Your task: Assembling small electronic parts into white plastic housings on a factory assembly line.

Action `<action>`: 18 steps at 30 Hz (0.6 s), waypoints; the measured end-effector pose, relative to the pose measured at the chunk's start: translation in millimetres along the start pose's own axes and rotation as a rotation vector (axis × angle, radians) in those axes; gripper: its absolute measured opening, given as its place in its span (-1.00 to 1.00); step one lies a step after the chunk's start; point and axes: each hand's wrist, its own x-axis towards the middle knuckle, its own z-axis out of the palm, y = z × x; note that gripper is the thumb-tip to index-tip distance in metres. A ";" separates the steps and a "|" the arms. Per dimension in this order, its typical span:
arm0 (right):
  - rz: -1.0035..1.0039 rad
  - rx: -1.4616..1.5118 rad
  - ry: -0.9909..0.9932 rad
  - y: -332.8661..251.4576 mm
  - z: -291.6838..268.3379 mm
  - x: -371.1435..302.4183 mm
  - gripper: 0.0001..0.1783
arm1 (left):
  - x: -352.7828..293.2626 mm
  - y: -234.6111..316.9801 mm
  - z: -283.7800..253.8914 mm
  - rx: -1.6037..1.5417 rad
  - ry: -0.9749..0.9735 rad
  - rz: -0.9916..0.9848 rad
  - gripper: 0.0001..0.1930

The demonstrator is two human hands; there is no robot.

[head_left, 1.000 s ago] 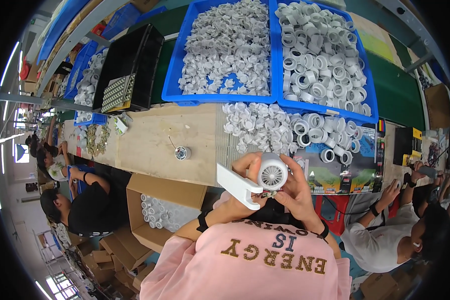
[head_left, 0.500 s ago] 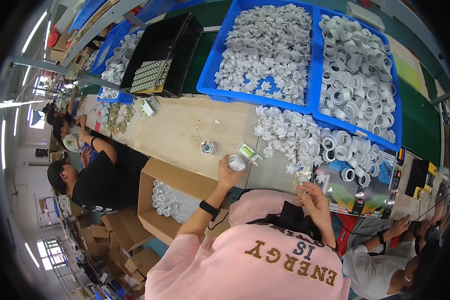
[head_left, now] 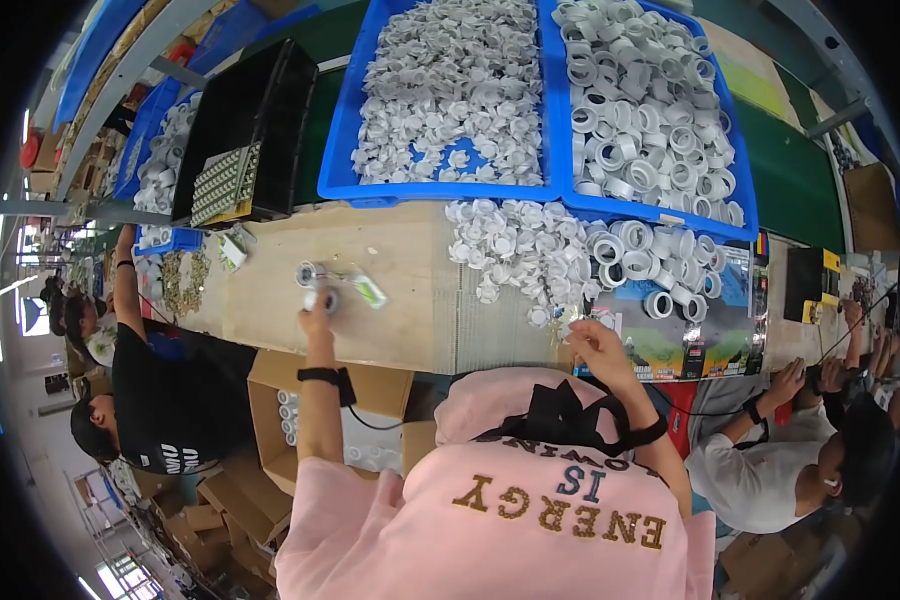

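Observation:
My left hand (head_left: pixel 315 318) reaches out over the table on the left. Its fingers are closed on a white round plastic housing (head_left: pixel 328 298). Just beyond it lies a small round part with a dark centre (head_left: pixel 309 272). A flat clear-and-green piece (head_left: pixel 369 290) is to the right of these, slightly blurred. My right hand (head_left: pixel 600 350) hovers at the near edge of a loose heap of white petal-shaped plastic parts (head_left: pixel 520 245). Its thumb and fingers are pinched together, and what they hold is too small to make out.
Blue trays (head_left: pixel 440 192) of white petal-shaped parts and white rings stand at the back. More white rings (head_left: pixel 660 265) lie on the right. A black crate (head_left: pixel 240 130) stands back left, a cardboard box (head_left: pixel 270 400) below the table edge. Co-workers sit on both sides.
My left hand has moved left with the white housing, closer to the small round part. The green piece lies farther left too. My right hand stays by the heap. The whole view has shifted.

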 end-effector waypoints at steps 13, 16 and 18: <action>-0.031 -0.184 -0.082 2.0 20.4 17.5 -0.79 | -84.2 -5.1 31.1 -0.215 -0.591 0.016 -0.84; -0.027 -0.038 -0.141 -36.2 14.8 5.1 -0.83 | -170.0 -23.5 58.4 -0.021 -0.884 -0.048 -0.74; -0.238 0.076 -0.070 -76.2 -0.6 -4.9 -0.82 | -217.7 -24.3 79.2 0.134 -1.029 -0.097 -0.75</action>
